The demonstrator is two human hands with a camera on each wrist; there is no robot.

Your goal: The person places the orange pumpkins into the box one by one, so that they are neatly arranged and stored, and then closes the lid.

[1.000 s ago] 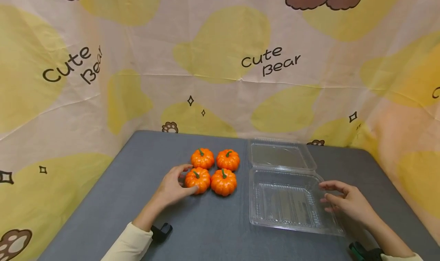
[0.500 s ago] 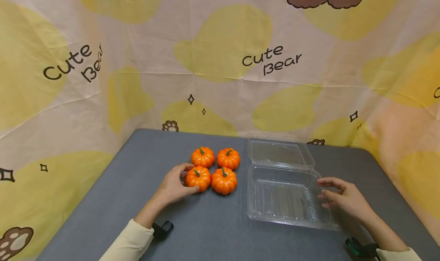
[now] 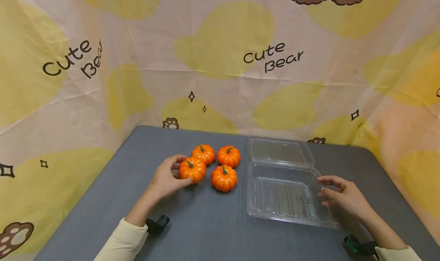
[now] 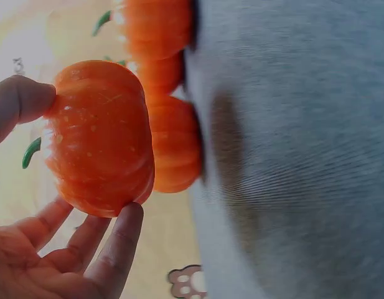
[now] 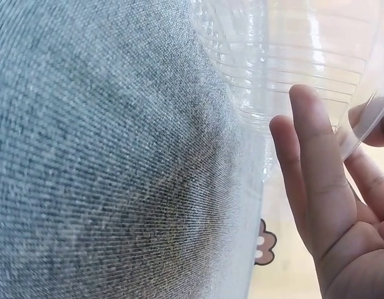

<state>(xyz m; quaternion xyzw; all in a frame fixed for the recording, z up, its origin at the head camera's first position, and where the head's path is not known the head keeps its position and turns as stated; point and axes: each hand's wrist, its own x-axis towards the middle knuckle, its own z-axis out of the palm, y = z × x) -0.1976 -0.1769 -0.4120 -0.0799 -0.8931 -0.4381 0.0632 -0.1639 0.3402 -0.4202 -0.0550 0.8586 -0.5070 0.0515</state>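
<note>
My left hand (image 3: 164, 180) grips a small orange pumpkin (image 3: 192, 171) with a green stem, thumb on one side and fingertips on the other. In the left wrist view a gap shows between this pumpkin (image 4: 98, 140) and the grey cloth. Three more pumpkins stay on the table, one at the back left (image 3: 203, 154), one at the back right (image 3: 228, 156) and one in front (image 3: 224, 178). My right hand (image 3: 348, 200) holds the right rim of a clear plastic container (image 3: 283, 198), its thumb and fingers on either side of the edge.
The container's clear lid (image 3: 280, 151) lies folded back behind the base. Grey cloth covers the table (image 3: 206, 230). A printed fabric backdrop (image 3: 220, 55) rises along the table's back and sides.
The left hand has lifted the front-left pumpkin and moved it slightly left, away from the others. Earlier, the right hand and container shifted slightly left and back together.
</note>
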